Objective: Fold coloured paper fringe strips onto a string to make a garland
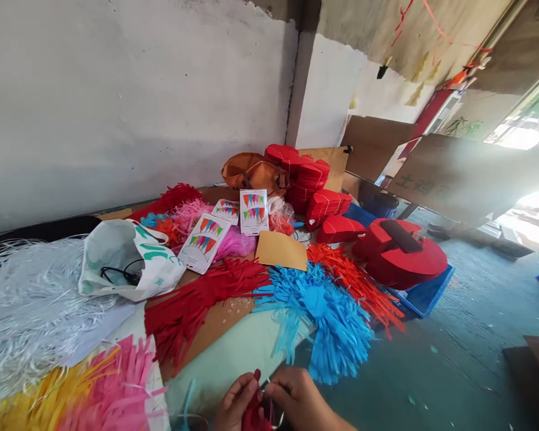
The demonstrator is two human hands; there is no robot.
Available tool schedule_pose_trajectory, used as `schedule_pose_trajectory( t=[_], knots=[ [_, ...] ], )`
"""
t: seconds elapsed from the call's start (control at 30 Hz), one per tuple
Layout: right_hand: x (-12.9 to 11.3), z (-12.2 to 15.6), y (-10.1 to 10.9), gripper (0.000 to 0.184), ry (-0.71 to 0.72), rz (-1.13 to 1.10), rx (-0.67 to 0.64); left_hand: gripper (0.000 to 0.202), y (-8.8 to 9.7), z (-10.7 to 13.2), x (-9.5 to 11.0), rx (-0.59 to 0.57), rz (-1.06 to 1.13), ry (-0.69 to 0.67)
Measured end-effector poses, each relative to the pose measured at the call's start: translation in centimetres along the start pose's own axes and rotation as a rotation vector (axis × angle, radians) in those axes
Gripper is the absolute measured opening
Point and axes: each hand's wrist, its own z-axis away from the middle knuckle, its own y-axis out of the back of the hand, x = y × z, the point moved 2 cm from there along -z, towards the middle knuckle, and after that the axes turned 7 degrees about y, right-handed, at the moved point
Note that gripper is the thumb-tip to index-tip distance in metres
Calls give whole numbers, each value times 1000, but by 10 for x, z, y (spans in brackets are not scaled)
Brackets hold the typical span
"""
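At the bottom edge of the head view, my left hand (236,400) is closed around a dark red tassel (253,414), its narrow top poking up between thumb and finger. My right hand (297,394) is beside it, thumb and forefinger pinched on a thin white string (268,379) that meets the tassel. The tassel's lower part runs out of the picture. Just beyond my hands lies a pale green sheet (224,341) on the work surface. Fringed blue strips (321,305) and dark red strips (202,293) are heaped past it.
White strips (31,299), yellow strips (54,389) and pink strips (117,383) lie left, near a white bag (112,251). Behind are printed cards (205,242), a brown bag (247,170) and stacked red pieces (327,203). A blue crate (431,299) stands right.
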Motion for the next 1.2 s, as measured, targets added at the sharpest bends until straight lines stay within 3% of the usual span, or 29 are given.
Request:
schedule_pose_trajectory(
  t=[0.2,0.33,0.47,0.63,0.73,0.8,0.9,1.07,1.13,1.2],
  knots=[
    [2,0,-3,29,-8,-52,-135,53,-1,1,-6,-28,22,-21],
    [3,-1,-4,31,-82,-133,-167,48,0,5,-6,-98,-39,-57],
    [7,-3,-4,18,-98,-139,-160,50,1,10,-10,-103,-222,-187],
    [13,-5,-7,23,-50,-136,-144,36,-2,15,-17,132,-449,-561],
    [15,-10,-4,33,19,-106,-75,29,-6,16,-18,235,-526,-679],
    [19,-15,1,38,44,-174,-27,25,-7,17,-16,270,-551,-698],
    [29,-23,11,46,-38,-304,36,22,-8,18,-15,328,-583,-706],
    [34,-31,21,45,-63,-304,107,22,-14,13,-17,266,-572,-653],
    [32,-33,38,47,-128,-365,127,18,-12,13,-12,254,-648,-648],
    [27,-36,78,51,-158,-364,270,13,-2,18,1,263,-751,-638]
  ],
)
